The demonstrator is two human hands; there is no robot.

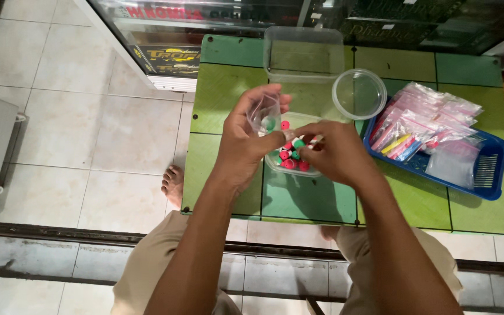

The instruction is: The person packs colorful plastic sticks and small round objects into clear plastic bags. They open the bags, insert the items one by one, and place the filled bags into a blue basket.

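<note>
Green counter (228,87) carries blue basket (491,175) of filled bags, clear tub (304,52), round lid (359,93). Left hand (246,146) grip pinching small clear bag (265,116). Right hand (336,153) grip pinching striped piece above small tub of red and green beads (290,160). Step looks like filling bag; next move needs careful aim at bag mouth.

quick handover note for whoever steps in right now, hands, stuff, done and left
Left hand: grip shut on a small clear bag, held open above the tub, a green piece already inside.
Right hand: fingers pinch small pieces just over the round tub of red and green pieces.
Around: round clear lid and empty rectangular container on the green table; blue basket at right holds filled bags.
Done: many bags filled.
Left: this bag is barely started, and plenty of pieces remain in the tub.
</note>
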